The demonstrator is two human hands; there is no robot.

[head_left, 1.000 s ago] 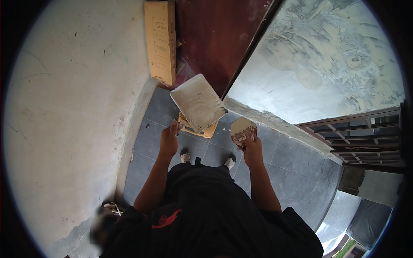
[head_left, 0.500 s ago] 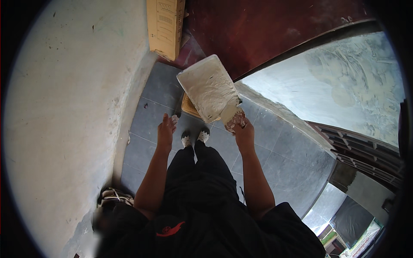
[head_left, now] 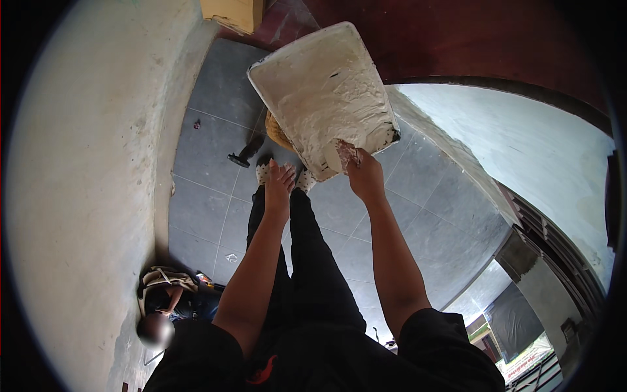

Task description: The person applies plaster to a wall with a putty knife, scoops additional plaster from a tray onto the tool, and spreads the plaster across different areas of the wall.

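Observation:
A wide, shallow tray point(head_left: 287, 53) of off-white putty point(head_left: 320, 91) lies ahead of me at knee level or lower, its surface ridged and smeared. My right hand point(head_left: 366, 175) grips a putty-smeared scraper point(head_left: 335, 157) by its upper part. The scraper's flat blade rests in the putty at the tray's near right corner. My left hand point(head_left: 281, 179) hangs just left of that corner, above my shoes, with fingers stretched out and white residue on them. Nothing shows in it. Under the tray, a tan support point(head_left: 277, 132) is partly hidden.
A black tool-like object point(head_left: 246, 151) lies on the grey tiled floor point(head_left: 202, 196). A bare plaster wall point(head_left: 98, 163) runs along my left, with a cardboard box point(head_left: 235, 14) at its far end. Behind me at lower left, a person point(head_left: 171, 304) sits. A whitish wall point(head_left: 516, 124) stands right.
My view has tipped, and the tray now looks closer. The scraper has gone from the tray's edge into the putty. My left hand has moved right and its fingers have spread.

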